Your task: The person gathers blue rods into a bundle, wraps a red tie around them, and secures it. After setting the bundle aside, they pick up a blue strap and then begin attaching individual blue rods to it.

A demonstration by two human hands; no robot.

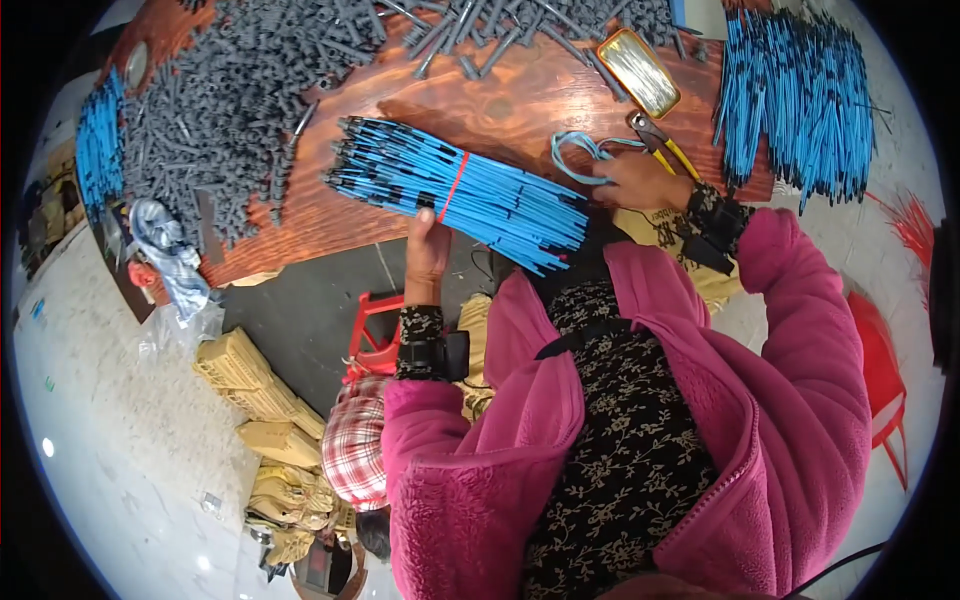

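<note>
My left hand [428,248] grips a thick bundle of blue cables [510,205] from below, its thumb lying on top. A red band [455,187] wraps the bundle near its middle, and dark tips crowd its left end. The bundle is tilted, its right end nearer my body. Past that end, my right hand [645,180] has its fingers closed on a looped light-blue cord [570,150] at the table's near edge. Just beyond this hand lie cutting pliers [660,140] with yellow handles.
Grey plastic wall plugs [230,110] are heaped across the table's left and far side. A yellow-rimmed tin [640,72] sits beyond the pliers. More blue cables [800,105] hang over the right end. A red stool [372,335] and a person in a checked shirt [355,440] are below left.
</note>
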